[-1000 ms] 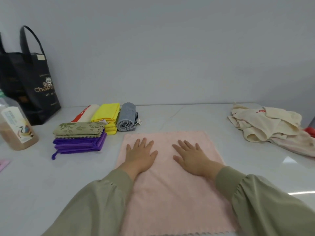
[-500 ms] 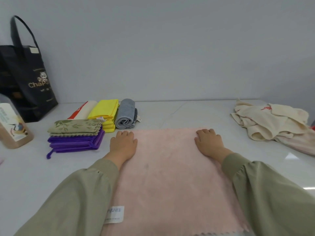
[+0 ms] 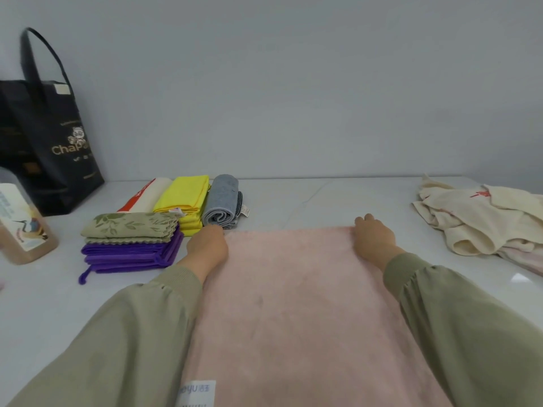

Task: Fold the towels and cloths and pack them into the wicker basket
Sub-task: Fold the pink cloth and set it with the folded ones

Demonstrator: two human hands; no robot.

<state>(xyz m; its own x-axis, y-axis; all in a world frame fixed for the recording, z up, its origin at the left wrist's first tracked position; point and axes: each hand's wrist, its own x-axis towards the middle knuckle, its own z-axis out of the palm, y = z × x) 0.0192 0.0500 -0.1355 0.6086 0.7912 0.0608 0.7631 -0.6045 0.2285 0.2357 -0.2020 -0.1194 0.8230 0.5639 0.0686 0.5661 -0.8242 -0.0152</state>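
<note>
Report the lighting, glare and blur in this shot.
Head view: soft, even light, only faint shadows beside the purple cloths; head view, right side: a bright glare patch on the table; head view, bottom: the wide lens swells the sleeves, and the label on the pink towel is soft and cut off.

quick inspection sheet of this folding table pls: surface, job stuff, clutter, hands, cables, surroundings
surface: white table, glossy
job's things: pink towel spread flat in front; green leaf cloth folded on purple cloths; yellow cloth, rolled grey towel and cream-red cloth behind them; cream pile unfolded at right; wicker basket not seen
clutter: black tote bag and bottle at left
grippers: left hand grips the pink towel's far left corner, right hand its far right corner
cables: nothing seen
surroundings: plain grey wall
</note>
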